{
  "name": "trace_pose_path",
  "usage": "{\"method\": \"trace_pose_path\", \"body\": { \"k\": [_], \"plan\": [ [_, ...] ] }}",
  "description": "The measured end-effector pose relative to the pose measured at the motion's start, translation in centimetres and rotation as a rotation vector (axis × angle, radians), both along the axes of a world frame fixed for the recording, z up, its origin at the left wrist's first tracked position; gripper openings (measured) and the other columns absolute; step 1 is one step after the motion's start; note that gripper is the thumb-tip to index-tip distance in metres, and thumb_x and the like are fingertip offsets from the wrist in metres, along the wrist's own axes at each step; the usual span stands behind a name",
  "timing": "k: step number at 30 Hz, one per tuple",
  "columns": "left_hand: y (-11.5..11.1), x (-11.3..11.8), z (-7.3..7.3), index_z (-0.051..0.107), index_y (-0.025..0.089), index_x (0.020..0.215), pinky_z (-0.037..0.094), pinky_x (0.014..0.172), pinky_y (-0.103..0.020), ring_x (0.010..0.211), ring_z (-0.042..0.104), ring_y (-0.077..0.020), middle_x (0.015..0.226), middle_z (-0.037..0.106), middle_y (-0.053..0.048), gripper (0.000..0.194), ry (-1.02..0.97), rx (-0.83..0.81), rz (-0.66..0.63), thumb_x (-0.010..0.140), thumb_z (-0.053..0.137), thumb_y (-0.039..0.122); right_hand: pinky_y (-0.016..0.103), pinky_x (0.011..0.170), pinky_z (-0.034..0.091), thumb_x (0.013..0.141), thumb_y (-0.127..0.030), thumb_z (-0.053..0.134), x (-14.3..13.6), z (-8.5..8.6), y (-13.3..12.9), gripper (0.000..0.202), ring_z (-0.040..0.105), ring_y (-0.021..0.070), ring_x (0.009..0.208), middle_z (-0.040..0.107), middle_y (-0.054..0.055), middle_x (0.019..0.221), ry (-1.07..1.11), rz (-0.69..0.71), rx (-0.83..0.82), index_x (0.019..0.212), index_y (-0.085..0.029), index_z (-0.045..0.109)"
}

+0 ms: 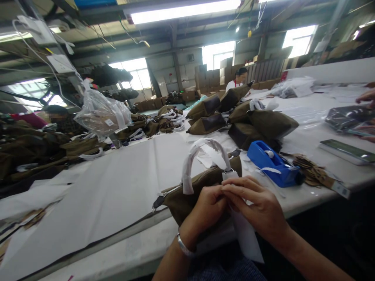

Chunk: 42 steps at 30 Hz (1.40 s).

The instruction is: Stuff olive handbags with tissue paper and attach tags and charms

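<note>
An olive-brown handbag [181, 203] with a zip and dark end tabs stands at the table's front edge. Its arched handle [190, 164] is wrapped in white paper. A white paper strip [247, 234] runs from the handle's right end and hangs down over the front of the bag. My left hand [209, 207], with a silver bangle at the wrist, pinches at the top of this strip against the bag. From the other side my right hand [258, 207] meets it, fingertips pressed together on the strip. The exact pinch point is hidden by my fingers.
Right of the bag sits a blue tape dispenser [272, 164], with brown tags [315, 171] beside it. Several olive bags [263, 121] are piled behind. A phone [347, 151] lies farther right, near another person's hands [367, 95]. More bags [29, 156] heap up at left.
</note>
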<state>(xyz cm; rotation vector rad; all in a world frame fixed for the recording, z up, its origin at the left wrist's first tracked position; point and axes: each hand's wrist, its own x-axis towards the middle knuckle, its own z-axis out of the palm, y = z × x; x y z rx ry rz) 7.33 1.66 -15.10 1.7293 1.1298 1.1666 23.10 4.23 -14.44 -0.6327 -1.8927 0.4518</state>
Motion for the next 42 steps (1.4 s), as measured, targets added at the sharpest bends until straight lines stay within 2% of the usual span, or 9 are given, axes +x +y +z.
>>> {"method": "trace_pose_path", "body": {
  "k": [3, 7, 9, 11, 15, 20, 25, 31, 42],
  "plan": [
    [-1.6, -0.3, 0.2, 0.074, 0.016, 0.1, 0.057, 0.079, -0.028, 0.086, 0.071, -0.0189, 0.095, 0.076, -0.005, 0.019, 0.079, 0.159, 0.126, 0.098, 0.055, 0.017, 0.034, 0.095, 0.058, 0.093, -0.027, 0.069, -0.9, 0.2, 0.3, 0.011, 0.071, 0.0213, 0.105, 0.078, 0.002, 0.106, 0.16, 0.099, -0.235, 0.097, -0.03, 0.079],
    [-5.3, -1.8, -0.2, 0.067, 0.023, 0.114, 0.056, 0.091, -0.031, 0.099, 0.069, -0.0189, 0.107, 0.072, -0.005, 0.021, 0.078, 0.43, 0.614, 0.099, 0.055, 0.016, 0.027, 0.07, 0.061, 0.095, -0.039, 0.066, -2.5, 0.3, 0.6, 0.019, 0.074, 0.0172, 0.072, 0.077, 0.002, 0.081, 0.285, 0.212, -0.575, 0.097, -0.023, 0.077],
    [-6.5, -3.0, -0.5, 0.064, 0.023, 0.112, 0.057, 0.086, -0.031, 0.094, 0.069, -0.019, 0.104, 0.07, -0.005, 0.016, 0.02, 0.411, 0.833, 0.099, 0.055, 0.02, 0.025, 0.059, 0.057, 0.095, -0.04, 0.065, -3.3, 0.3, 0.8, 0.023, 0.069, 0.0142, 0.06, 0.075, 0.001, 0.078, 0.218, 0.24, -0.583, 0.102, -0.022, 0.077],
    [-6.7, -4.1, -0.6, 0.062, 0.022, 0.117, 0.056, 0.091, -0.035, 0.102, 0.069, -0.0215, 0.112, 0.07, -0.007, 0.019, 0.061, 0.309, 0.902, 0.1, 0.055, 0.024, 0.025, 0.059, 0.055, 0.095, -0.038, 0.063, -4.0, 0.4, 1.0, 0.024, 0.067, 0.0134, 0.058, 0.075, 0.001, 0.079, 0.091, 0.218, -0.521, 0.109, -0.023, 0.076],
    [-5.6, -5.7, 0.7, 0.062, 0.021, 0.129, 0.057, 0.093, -0.038, 0.111, 0.068, -0.0247, 0.124, 0.071, -0.009, 0.032, 0.2, 0.149, 0.798, 0.099, 0.05, 0.023, 0.028, 0.065, 0.054, 0.095, -0.031, 0.061, -5.0, 0.9, 1.4, 0.018, 0.067, 0.0154, 0.058, 0.074, -0.001, 0.072, -0.157, 0.119, -0.379, 0.102, -0.024, 0.075],
    [-4.8, -7.1, 2.5, 0.069, 0.02, 0.119, 0.06, 0.07, -0.026, 0.076, 0.07, -0.0157, 0.108, 0.075, -0.006, 0.028, -0.031, -0.035, 0.577, 0.096, 0.054, 0.026, 0.032, 0.066, 0.05, 0.092, -0.026, 0.057, -5.7, 1.2, 1.6, 0.017, 0.072, 0.0217, 0.073, 0.077, 0.003, 0.083, -0.305, 0.032, -0.214, 0.089, -0.021, 0.073],
    [-4.8, -7.9, 2.8, 0.073, 0.017, 0.11, 0.059, 0.077, -0.025, 0.083, 0.07, -0.0159, 0.095, 0.075, -0.004, 0.023, -0.157, -0.073, 0.447, 0.093, 0.058, 0.023, 0.032, 0.068, 0.048, 0.09, -0.025, 0.059, -6.2, 1.3, 1.9, 0.016, 0.073, 0.023, 0.074, 0.077, 0.003, 0.078, -0.359, 0.0, -0.204, 0.085, -0.021, 0.074],
    [-4.9, -8.3, 2.8, 0.067, 0.024, 0.131, 0.059, 0.088, -0.037, 0.101, 0.07, -0.0223, 0.118, 0.075, -0.007, 0.039, 0.326, 0.144, 0.504, 0.097, 0.05, 0.015, 0.032, 0.081, 0.053, 0.091, -0.022, 0.059, -6.6, 1.3, 2.5, 0.021, 0.074, 0.0227, 0.092, 0.079, 0.001, 0.1, -0.297, 0.207, -0.196, 0.101, -0.027, 0.076],
    [-4.4, -9.2, 3.0, 0.076, 0.026, 0.105, 0.057, 0.089, -0.034, 0.097, 0.068, -0.0216, 0.103, 0.077, -0.002, 0.025, 0.738, 0.317, 0.613, 0.093, 0.062, 0.01, 0.029, 0.069, 0.052, 0.094, -0.023, 0.059, -7.4, 1.6, 2.9, 0.018, 0.072, 0.018, 0.069, 0.079, 0.0, 0.089, -0.369, 0.191, -0.174, 0.096, -0.027, 0.077]
  ]
}}
